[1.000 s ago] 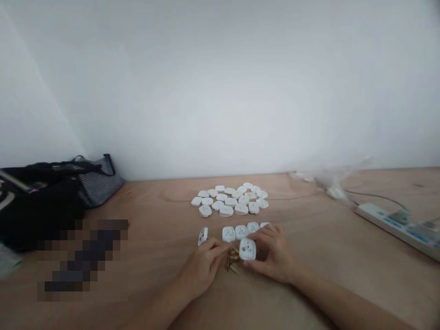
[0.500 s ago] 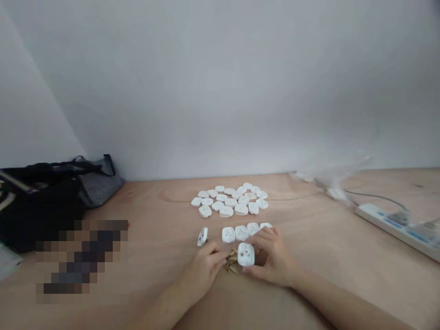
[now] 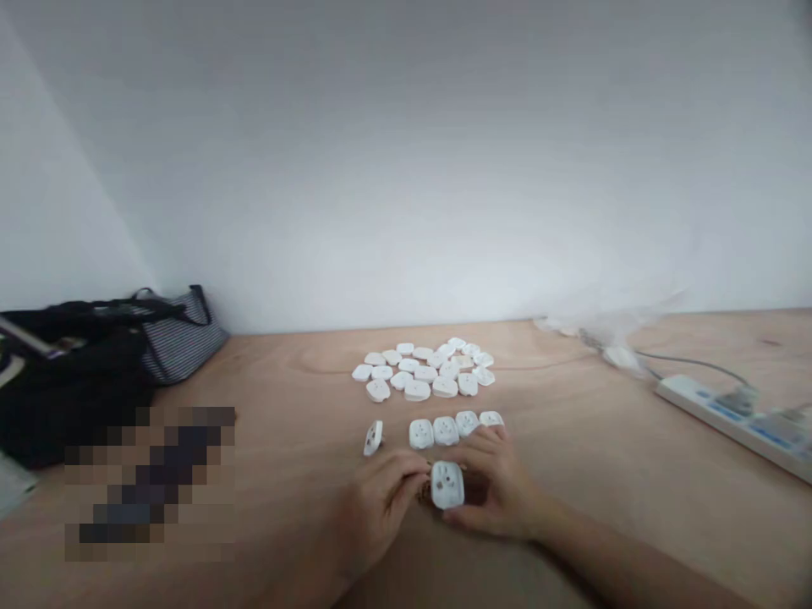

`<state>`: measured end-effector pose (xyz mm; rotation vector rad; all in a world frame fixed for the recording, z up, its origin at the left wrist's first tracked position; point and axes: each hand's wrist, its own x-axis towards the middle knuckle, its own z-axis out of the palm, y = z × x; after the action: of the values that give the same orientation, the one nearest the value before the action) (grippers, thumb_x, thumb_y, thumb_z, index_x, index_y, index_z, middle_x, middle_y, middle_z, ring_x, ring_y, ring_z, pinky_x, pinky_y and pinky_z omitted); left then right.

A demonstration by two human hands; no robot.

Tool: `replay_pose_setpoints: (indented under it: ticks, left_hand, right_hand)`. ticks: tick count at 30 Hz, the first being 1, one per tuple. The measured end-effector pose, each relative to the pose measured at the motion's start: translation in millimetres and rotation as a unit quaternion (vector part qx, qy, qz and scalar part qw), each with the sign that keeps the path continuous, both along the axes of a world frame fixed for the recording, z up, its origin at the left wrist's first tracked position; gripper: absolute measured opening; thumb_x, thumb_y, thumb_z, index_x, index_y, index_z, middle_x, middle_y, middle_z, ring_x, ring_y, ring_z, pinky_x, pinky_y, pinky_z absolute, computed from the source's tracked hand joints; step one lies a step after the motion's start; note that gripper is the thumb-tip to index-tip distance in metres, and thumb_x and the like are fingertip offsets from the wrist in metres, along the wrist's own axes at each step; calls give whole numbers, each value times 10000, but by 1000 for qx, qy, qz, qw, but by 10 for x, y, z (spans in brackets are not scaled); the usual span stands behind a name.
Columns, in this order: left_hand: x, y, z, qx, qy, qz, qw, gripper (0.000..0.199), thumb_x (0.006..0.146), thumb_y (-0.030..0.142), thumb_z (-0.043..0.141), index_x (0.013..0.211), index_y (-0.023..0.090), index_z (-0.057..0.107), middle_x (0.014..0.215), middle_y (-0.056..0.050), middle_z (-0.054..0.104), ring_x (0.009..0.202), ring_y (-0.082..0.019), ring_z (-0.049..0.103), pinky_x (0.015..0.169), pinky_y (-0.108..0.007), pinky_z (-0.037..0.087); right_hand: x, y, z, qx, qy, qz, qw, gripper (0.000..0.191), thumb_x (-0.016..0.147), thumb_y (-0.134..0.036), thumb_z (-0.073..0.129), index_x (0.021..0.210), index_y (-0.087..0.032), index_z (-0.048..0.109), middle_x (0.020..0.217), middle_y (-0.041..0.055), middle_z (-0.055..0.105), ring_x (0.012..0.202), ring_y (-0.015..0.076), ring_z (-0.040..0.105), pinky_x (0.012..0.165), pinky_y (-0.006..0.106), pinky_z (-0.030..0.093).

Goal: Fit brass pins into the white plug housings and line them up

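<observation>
My right hand point(image 3: 498, 486) is shut on a white plastic socket face point(image 3: 447, 485), holding it upright by its edges. My left hand point(image 3: 377, 501) lies just left of it, fingertips at a small heap of brass pins point(image 3: 426, 491), which the hands and socket face mostly hide. Four similar socket faces, the row point(image 3: 446, 431), lie just beyond my hands. One more stands on edge point(image 3: 374, 438) past my left fingers. Farther on lies a loose cluster of several white socket faces point(image 3: 419, 369).
The plywood table point(image 3: 571, 482) runs to a white wall point(image 3: 406, 169). A black bag point(image 3: 76, 389) and striped grey bag point(image 3: 183, 348) are at back left, beside a pixelated patch point(image 3: 152, 482). At right are a plastic bag point(image 3: 612, 334) and a white power strip point(image 3: 723, 419) with a cable.
The held socket face has moved slightly down and left, toward me. It now covers more of the brass pins. My left hand has shifted slightly right.
</observation>
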<state>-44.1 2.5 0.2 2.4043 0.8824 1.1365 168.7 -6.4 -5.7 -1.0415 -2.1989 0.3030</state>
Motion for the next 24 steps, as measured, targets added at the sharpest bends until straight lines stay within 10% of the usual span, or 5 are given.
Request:
replay_pose_setpoints:
  ticks: [24]
  left_hand:
    - [95, -23, -71, -12, -79, 4, 997, 89, 819, 180, 623, 884, 192, 682, 725, -20, 629, 676, -134, 595, 630, -228, 472]
  right_hand:
    - [-64, -38, -15, 26, 46, 40, 998, 504, 622, -542, 706, 1025, -254, 612, 882, 16, 663, 815, 206, 538, 754, 355, 299]
